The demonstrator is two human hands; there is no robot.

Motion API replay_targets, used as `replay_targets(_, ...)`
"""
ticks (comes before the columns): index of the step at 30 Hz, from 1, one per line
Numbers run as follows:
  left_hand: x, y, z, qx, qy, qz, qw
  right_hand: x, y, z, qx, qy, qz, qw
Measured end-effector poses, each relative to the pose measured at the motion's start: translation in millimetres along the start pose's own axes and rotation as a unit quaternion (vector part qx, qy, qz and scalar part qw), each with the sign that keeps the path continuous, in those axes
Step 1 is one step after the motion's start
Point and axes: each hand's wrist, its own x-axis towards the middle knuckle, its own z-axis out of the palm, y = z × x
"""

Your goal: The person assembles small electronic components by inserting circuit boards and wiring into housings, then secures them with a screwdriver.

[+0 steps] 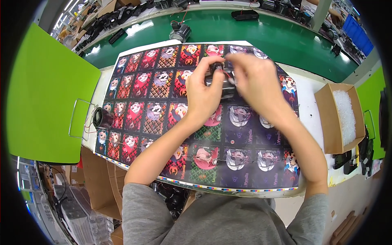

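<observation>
My left hand (pixel 200 90) has its thumb and fingers closed on a dark, glossy part (pixel 228 93), which sits between my two hands. My right hand (pixel 261 81) is just to the right of it, fingers bent in close; they are blurred, so I cannot tell whether they grip anything. Beneath my fingers spreads a printed sheet (pixel 241 136) with rows of cartoon characters. Left of them and nearer my body, a black cylinder (pixel 103 117) lies at the sheet's edge. Well to their right stands a cardboard box (pixel 328 118) of clear pieces. Beyond my fingertips, a motor-like unit (pixel 180 32) sits on a green surface (pixel 216 26).
</observation>
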Motion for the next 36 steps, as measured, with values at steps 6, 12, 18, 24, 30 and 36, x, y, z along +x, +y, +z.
replay_targets(6,1.0,-4.4,0.5,-0.024,-0.054,-0.017,0.998,25.9,0.6,-42.9,0.128,-0.019,0.042,0.991)
replay_targets(12,1.3,-5.7,1.8,-0.12,-0.059,-0.066,0.989,13.7,-3.7,-32.0,0.099,-0.143,-0.025,0.984)
replay_targets(18,2.6,-5.1,-0.7,-0.123,-0.059,-0.08,0.987,9.4,-3.1,-22.3,0.099,-0.139,-0.043,0.984)
replay_targets(24,-0.7,-1.5,1.2,-0.046,-0.057,-0.087,0.994,6.8,5.1,-13.3,0.035,-0.094,-0.088,0.991)
replay_targets(30,2.3,-0.7,-2.8,-0.062,-0.057,-0.074,0.994,10.7,-8.4,-25.6,0.077,-0.148,0.006,0.986)
replay_targets(36,0.9,-4.8,0.9,-0.074,-0.057,-0.066,0.993,6.1,-0.1,-17.2,0.023,-0.123,-0.073,0.989)
